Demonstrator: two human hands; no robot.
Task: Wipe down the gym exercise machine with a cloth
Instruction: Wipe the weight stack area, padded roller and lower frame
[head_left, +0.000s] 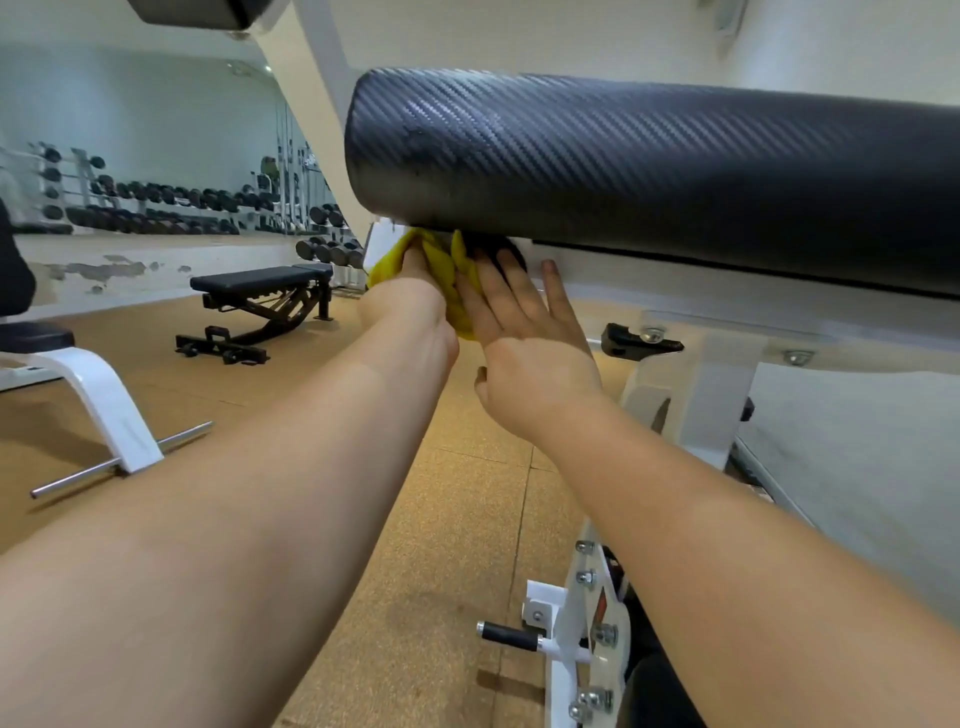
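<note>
Under the black pad (649, 156), near the middle of the frame, two hands meet at a yellow cloth (447, 260).
The left hand (410, 296) grips the cloth and pushes it up at the pad's bottom edge. The right hand (524, 338) lies flat with straight fingers, touching the cloth and the white frame (675, 291). A brown floor (441, 519) fills the bottom. A black bench (260, 283) sits at middle left, and dumbbells (156, 202) line the upper left.
</note>
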